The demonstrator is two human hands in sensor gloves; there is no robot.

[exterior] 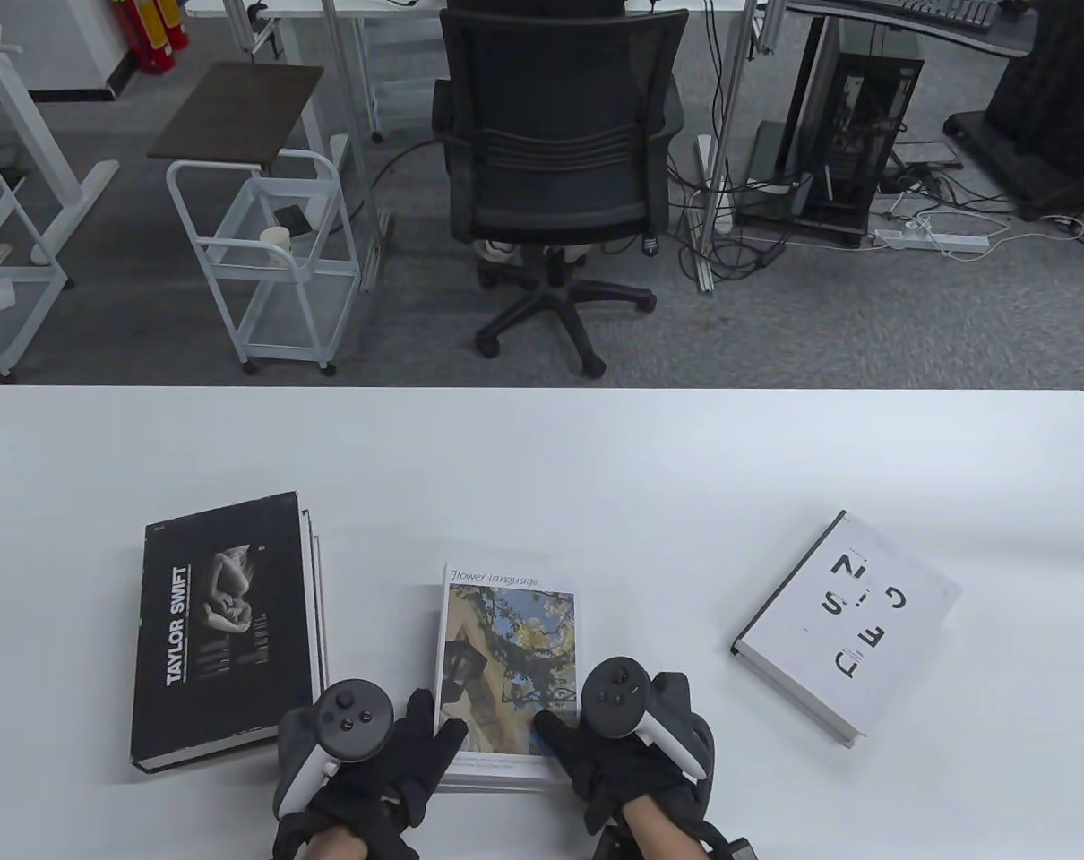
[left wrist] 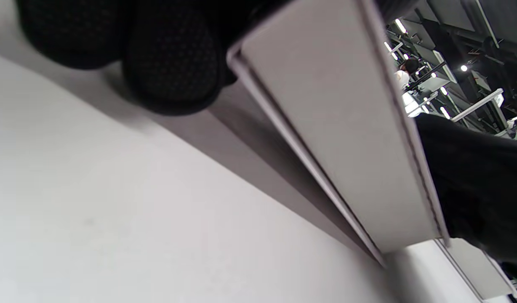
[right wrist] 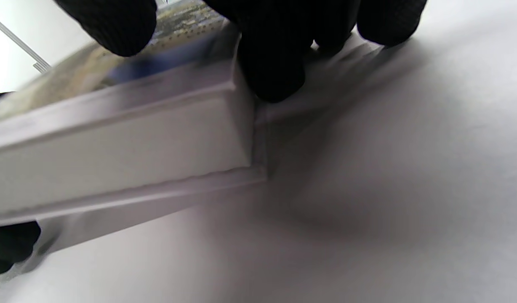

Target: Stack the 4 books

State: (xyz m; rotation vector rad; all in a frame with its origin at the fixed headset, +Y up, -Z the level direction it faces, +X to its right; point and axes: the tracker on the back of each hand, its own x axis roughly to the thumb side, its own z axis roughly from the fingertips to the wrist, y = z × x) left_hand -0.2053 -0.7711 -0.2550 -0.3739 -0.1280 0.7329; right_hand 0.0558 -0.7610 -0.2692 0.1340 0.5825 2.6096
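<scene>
The "Flower language" book (exterior: 509,645) lies in the middle of the white table (exterior: 542,448). My left hand (exterior: 430,730) grips its near left corner and my right hand (exterior: 555,730) grips its near right corner. In the left wrist view its white page edge (left wrist: 347,126) is raised above the table, with a shadow under it and my fingers (left wrist: 170,63) beneath. The right wrist view shows its corner (right wrist: 115,143) under my fingers (right wrist: 271,63). The black "Taylor Swift" book (exterior: 224,627) lies at the left on another book (exterior: 316,582). A white lettered book (exterior: 851,623) lies at the right.
A black office chair (exterior: 555,152) stands beyond the table's far edge. A white cart (exterior: 264,242) stands at the far left on the floor. Bare table lies between the books and behind them.
</scene>
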